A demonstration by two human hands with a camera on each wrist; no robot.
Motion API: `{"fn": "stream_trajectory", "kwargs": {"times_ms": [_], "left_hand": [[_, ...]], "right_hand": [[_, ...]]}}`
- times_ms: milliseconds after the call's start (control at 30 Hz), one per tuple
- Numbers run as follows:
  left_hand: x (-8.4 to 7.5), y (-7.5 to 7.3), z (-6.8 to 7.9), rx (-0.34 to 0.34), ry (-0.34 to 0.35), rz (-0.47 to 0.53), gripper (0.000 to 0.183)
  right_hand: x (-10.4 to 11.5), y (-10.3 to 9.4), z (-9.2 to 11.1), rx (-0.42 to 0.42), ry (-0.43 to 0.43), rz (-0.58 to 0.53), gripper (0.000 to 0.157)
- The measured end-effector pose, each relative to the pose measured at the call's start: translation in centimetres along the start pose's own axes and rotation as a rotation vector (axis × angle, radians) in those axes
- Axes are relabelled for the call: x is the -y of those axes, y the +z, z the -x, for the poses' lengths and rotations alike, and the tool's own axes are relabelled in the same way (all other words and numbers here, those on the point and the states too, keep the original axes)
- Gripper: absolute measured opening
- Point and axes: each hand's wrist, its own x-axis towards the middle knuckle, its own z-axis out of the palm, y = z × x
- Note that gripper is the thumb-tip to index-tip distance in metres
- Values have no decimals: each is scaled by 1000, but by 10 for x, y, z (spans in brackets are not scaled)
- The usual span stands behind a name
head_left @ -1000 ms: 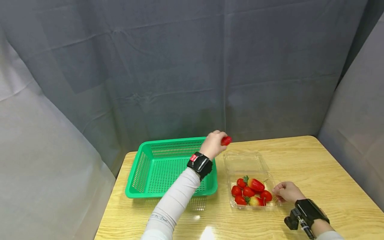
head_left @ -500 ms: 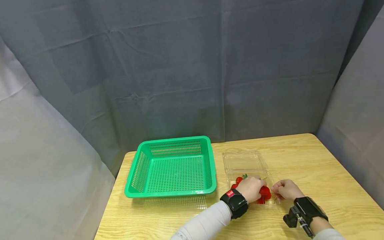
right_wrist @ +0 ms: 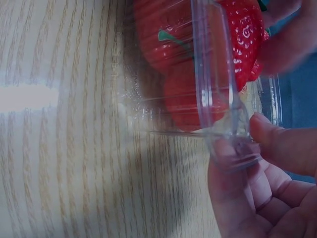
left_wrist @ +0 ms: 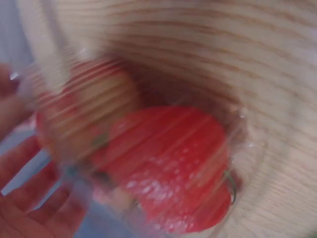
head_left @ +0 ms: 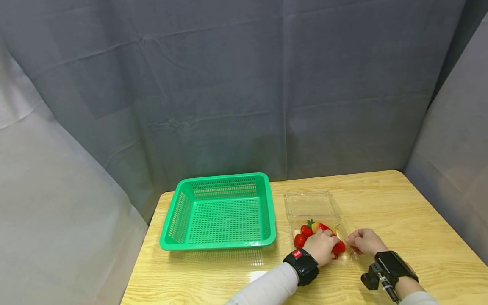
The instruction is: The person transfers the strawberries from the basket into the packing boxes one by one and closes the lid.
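Observation:
A clear plastic clamshell box point(head_left: 308, 206) lies with its lid folded back, and several red strawberries point(head_left: 300, 241) fill its front half. My left hand point(head_left: 320, 246) is down over the fruit, covering part of it. In the left wrist view its fingers point(left_wrist: 29, 168) are spread beside the strawberries, behind the see-through wall; a large red strawberry point(left_wrist: 171, 163) is nearest the camera. My right hand point(head_left: 367, 242) pinches the box's right front corner between thumb and fingers, as the right wrist view shows at the rim tab point(right_wrist: 235, 151).
A green perforated basket point(head_left: 218, 245) stands left of the box on the wooden table point(head_left: 373, 199). Grey cloth point(head_left: 213, 106) hangs behind the table, and paler cloth panels point(head_left: 57, 212) flank it on both sides.
My left hand held a red strawberry above the basket's right edge a second ago. It came back down right into the box without that strawberry and shifted among the fruit. My right hand stayed put.

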Motion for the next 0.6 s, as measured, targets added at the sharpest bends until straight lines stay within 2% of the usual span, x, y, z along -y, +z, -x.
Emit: {"fn": "stream_trajectory", "kwargs": {"times_ms": [100,200,267,333,467,600], "left_hand": [[9,-9,9,-114,-70,114,41],[21,-11,23,-286,-213,265,37],[28,-8,34,-354,-311,346,37],[34,-2,46,-375,-386,391,37],[44,13,64,-365,-511,491,37],[50,21,72,-355,-627,734,23]], "right_hand": [[-1,0,-1,-2,0,8,10],[-2,0,-2,-1,-2,24,11],[-2,0,-2,0,0,36,11],[-2,-1,-3,5,2,40,11],[0,-1,-4,10,2,56,10],[3,-1,-5,17,2,68,12]]}}
